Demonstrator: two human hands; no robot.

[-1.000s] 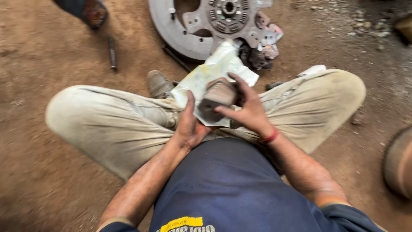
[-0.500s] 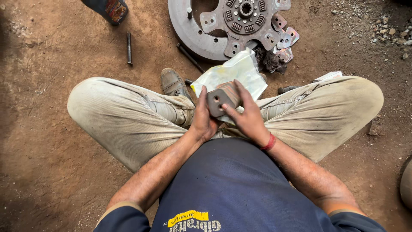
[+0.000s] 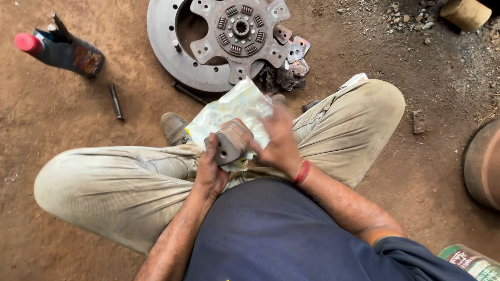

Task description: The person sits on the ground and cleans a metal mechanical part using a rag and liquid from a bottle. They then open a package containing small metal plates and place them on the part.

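Person sits cross-legged on dirt floor (image 3: 62, 104), khaki trousers, dark blue shirt. Left hand (image 3: 209, 171) grips brown-grey friction pad (image 3: 232, 140) from below, fingers wrapped on its left edge. Right hand (image 3: 281, 140) blurred, over crumpled clear plastic bag (image 3: 229, 109) just behind pad, red band on wrist. Beyond knees: steel flywheel ring (image 3: 161, 47) with clutch disc (image 3: 239, 31) lying on it. Dark bottle with red cap (image 3: 62, 49) upper left; black bolt (image 3: 115, 101) near it.
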